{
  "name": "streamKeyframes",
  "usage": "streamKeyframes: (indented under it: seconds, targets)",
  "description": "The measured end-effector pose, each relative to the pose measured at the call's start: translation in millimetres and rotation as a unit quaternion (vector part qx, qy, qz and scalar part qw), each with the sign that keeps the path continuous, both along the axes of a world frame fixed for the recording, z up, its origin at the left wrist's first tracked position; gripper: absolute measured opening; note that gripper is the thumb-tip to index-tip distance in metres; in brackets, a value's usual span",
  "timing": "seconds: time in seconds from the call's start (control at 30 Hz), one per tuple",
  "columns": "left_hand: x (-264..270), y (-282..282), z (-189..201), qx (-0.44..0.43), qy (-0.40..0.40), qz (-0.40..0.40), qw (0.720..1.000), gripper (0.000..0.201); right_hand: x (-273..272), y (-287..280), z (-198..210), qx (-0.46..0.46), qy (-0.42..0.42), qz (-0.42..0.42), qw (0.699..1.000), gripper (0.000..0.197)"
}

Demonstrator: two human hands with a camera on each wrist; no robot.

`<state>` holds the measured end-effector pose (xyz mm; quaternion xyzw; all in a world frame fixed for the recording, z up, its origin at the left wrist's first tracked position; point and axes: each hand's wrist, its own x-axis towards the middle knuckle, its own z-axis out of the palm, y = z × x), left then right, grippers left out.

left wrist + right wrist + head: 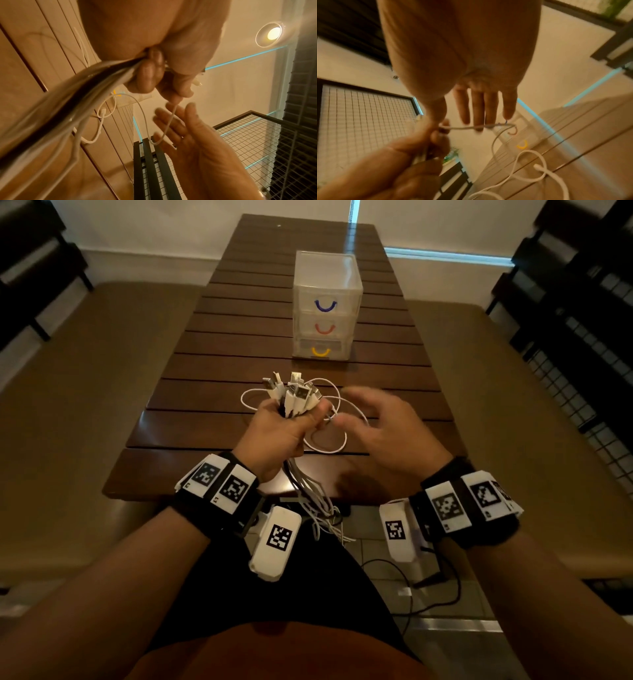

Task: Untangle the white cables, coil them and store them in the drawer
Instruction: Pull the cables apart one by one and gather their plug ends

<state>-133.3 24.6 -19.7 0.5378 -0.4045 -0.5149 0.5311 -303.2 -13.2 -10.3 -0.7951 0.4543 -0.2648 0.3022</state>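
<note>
The left hand (pixel 278 429) is curled into a fist around the white cables (pixel 295 398); their plug ends stand up above the fist, and the long tails hang down below it, past the near edge of the wooden table (pixel 212 392). Some loose loops (pixel 327 440) of the same cables lie on the table just beside the fist; one thin strand (pixel 169 125) runs from the left fingers (pixel 145 78) across toward the other palm. The right hand (pixel 383 426) is spread, its fingers (pixel 477 106) straight and apart, and it holds nothing; it hovers near the loops. Farther back on the table stands the clear drawer unit (pixel 327 306), all three drawers closed.

I judge the step to be the gathering of the plug ends before the separating; to do it well, the left fist should keep the plugs level and firm, while the right hand takes one strand only and draws it slowly along its length; a quick pull may tighten a knot in the hanging tails, which are partly hidden under the table edge.
</note>
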Motion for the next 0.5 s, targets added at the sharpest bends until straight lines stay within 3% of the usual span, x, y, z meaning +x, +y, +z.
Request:
streamKeyframes:
  seconds: [0.07, 0.13, 0.27, 0.4, 0.5]
  targets:
    - [-2.6, 0.1, 1.5, -0.007, 0.010, -0.016, 1.000, 0.028, 6.5, 5.5, -1.0, 0.047, 0.016, 0.077, 0.996, 0.020]
    - [-3.6, 0.8, 3.7, -0.019, 0.021, -0.031, 0.999, 0.024, 6.5, 4.9, -5.1, 0.051, -0.005, 0.076, 0.996, 0.015]
    - [1.7, 0.2, 3.3, -0.018, 0.054, -0.034, 0.998, 0.030, 2.4, 3.8, -12.9, 0.118, -0.160, 0.031, 0.980, 0.015]
    - [-0.1, -1.0, 4.6, -0.032, 0.074, -0.064, 0.995, 0.030, 7.0, 7.2, -13.9, 0.139, -0.144, 0.032, 0.979, 0.014]
    - [-7.7, -2.2, 8.6, -0.035, 0.039, -0.078, 0.996, 0.016, 9.9, 7.2, -8.7, 0.124, -0.136, 0.042, 0.982, 0.015]
